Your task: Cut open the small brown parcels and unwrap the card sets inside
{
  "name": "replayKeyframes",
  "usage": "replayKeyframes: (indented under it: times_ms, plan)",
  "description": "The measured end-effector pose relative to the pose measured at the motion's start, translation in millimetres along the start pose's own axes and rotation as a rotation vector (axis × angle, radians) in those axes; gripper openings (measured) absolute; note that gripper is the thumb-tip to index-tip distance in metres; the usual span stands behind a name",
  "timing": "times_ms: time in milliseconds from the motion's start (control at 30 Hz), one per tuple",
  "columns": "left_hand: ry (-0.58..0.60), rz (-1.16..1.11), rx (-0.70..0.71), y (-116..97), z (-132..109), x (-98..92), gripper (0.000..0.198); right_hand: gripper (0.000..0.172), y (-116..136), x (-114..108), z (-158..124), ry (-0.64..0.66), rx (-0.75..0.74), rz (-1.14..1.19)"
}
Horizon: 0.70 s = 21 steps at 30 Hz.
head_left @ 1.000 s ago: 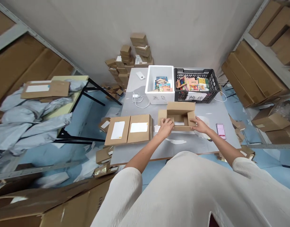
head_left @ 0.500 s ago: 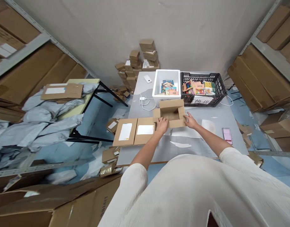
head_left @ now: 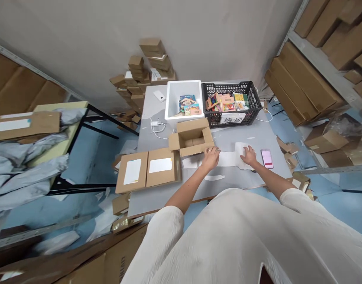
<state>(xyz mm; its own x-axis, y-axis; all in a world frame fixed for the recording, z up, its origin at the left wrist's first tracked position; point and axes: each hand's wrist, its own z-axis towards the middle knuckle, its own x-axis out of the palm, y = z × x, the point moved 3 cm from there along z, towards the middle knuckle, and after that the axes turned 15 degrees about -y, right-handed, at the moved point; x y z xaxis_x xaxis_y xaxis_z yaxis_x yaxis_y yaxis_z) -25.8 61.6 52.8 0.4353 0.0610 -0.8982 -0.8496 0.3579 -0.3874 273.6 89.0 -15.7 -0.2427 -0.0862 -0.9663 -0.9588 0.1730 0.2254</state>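
Note:
An open, bare-bottomed cardboard box [head_left: 192, 136] stands on the grey table with its flaps out. At its near right corner is my left hand [head_left: 210, 158], fingers slightly bent and apart, against the front flap; whether it touches the paper below is hidden. My right hand [head_left: 249, 156] rests on a folded stack of white label paper [head_left: 240, 152], thumb and fingers spread. From that stack a white paper strip [head_left: 226, 159] runs left toward the box. Left of the box lie two closed cardboard boxes with white labels, the nearer one [head_left: 160, 177] and the outer one [head_left: 125, 159].
Behind stand a white foam bin [head_left: 170, 100] and a black crate [head_left: 253, 112], both holding booklets. A phone [head_left: 267, 158] lies right of my right hand. A white charger and cable [head_left: 155, 124] lie at left. Grey parcels [head_left: 47, 165] cover a side table; stacked boxes [head_left: 136, 73] line the wall.
My right hand has left the box's right side and moved right onto the label paper. My left hand has slid to the box's near right corner. The view has shifted right.

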Motion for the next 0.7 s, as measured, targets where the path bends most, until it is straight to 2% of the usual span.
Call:
replayKeyframes:
  times_ms: [133, 233, 300, 400, 467, 600, 700]
  plan:
    - [0.174, -0.075, -0.1, -38.4, 4.6, 51.1, 0.048, 0.079, -28.9, 4.2, -12.1, 0.085, 0.153, 0.008]
    - [0.36, -0.14, -0.279, -58.6, 7.1, 92.0, 0.06, 0.085, -41.2, 10.6, -15.8, 0.138, 0.254, 0.053]
    - [0.417, -0.189, -0.442, -66.6, 10.0, 115.6, 0.07, 0.088, -47.1, 16.0, -16.6, 0.162, 0.299, 0.098]
    - [0.405, -0.284, -0.629, -72.9, 16.3, 144.9, 0.08, 0.088, -53.3, 24.1, -16.7, 0.177, 0.295, 0.172]
    - [0.381, -0.383, -0.682, -76.5, 20.3, 161.1, 0.083, 0.089, -56.2, 28.3, -16.3, 0.168, 0.26, 0.215]
    - [0.367, -0.537, -0.697, -86.3, 21.9, 183.3, 0.075, 0.088, -59.1, 33.9, -13.0, 0.114, 0.195, 0.316]
    - [0.344, -0.557, -0.645, -93.1, 17.0, 187.4, 0.059, 0.072, -56.4, 38.4, -8.4, 0.091, 0.152, 0.388]
